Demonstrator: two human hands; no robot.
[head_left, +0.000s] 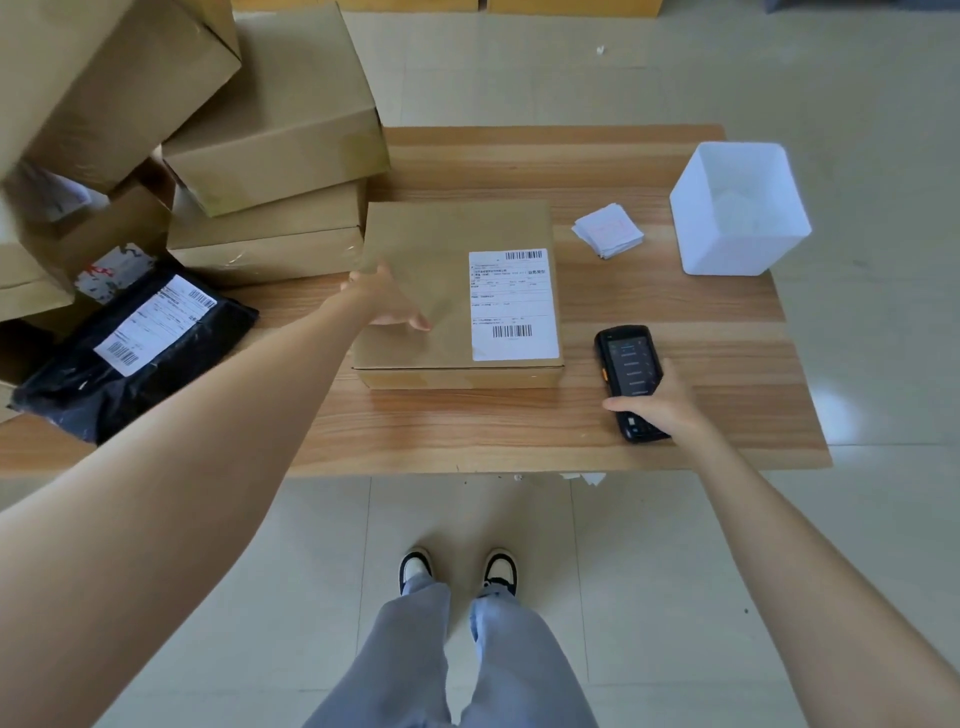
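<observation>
Box (452, 234) under left hand (387, 304), thumb spread (right hand (660, 405) grips scanner (626, 358))

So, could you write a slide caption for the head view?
Left hand rests on a labelled cardboard box on a wooden table; right hand holds a handheld scanner.

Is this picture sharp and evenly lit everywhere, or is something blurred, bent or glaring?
Head view: soft, even light, faint shadows; the big carton at top left is smeared by blur; the wide lens bows the table edges and stretches both forearms; the shipping label shows barcodes, but its print is unreadable; pale glare lies on the floor tiles at right.
</observation>
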